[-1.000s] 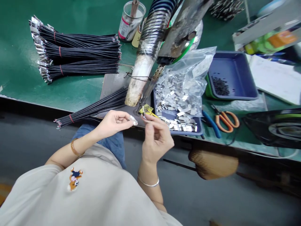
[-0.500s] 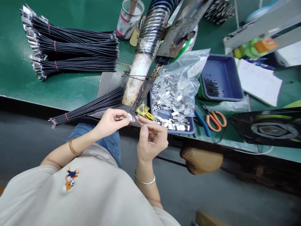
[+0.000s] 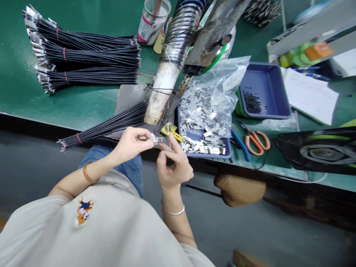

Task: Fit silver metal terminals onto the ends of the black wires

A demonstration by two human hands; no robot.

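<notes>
Between the thumb and fingers of my left hand (image 3: pixel 135 141) is a small silver metal USB plug (image 3: pixel 160 139) with a whitish end at my fingertips. My right hand (image 3: pixel 175 163) is close on its right, fingers apart, with one fingertip at or near the plug's end. A thin pale wire (image 3: pixel 168 129) hangs down by the right index finger; whether that finger touches it I cannot tell. Just beyond both hands is the tip of a metal arm (image 3: pixel 174 105), next to a duct nozzle (image 3: pixel 158 98). A yellow clip-like tool (image 3: pixel 174 132) lies behind my right fingers.
Black cable bundles (image 3: pixel 94 55) lie at the left, and another bundle (image 3: pixel 111 124) sits by my left hand. A blue tray (image 3: pixel 228 148) holds loose metal pieces under a plastic bag (image 3: pixel 222 81). Right of it are blue-handled pliers (image 3: pixel 241 146), orange scissors (image 3: pixel 257 142) and a second tray (image 3: pixel 268 89).
My right hand has shifted slightly left and its index finger has straightened upward. The metal plug at my left fingertips now shows more fully. My left hand has barely moved.
</notes>
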